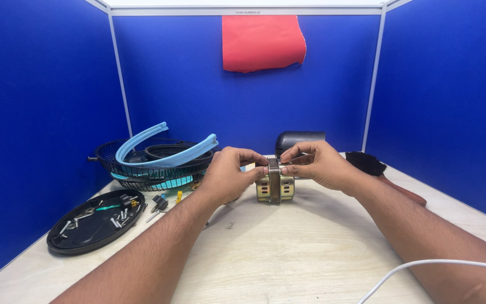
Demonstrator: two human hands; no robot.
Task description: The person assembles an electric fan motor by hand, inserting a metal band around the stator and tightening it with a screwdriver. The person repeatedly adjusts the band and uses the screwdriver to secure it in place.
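Head view: left hand and right hand both pinch the motor from either side, fingertips closed on its top. Motor stands on the table, centre, just in front of a dark cover. Fan grilles with blue rings sit far left; black tray of screws nearer. White cable lower right.

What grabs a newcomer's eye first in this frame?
Dead centre, the left hand and right hand pinch a small brass-coloured metal motor core standing on the pale wooden table. At the left sit black wire fan grilles with light blue curved plastic rim pieces laid across them, and nearer the front a black oval plastic tray holding loose screws. A red cloth hangs on the blue back partition.
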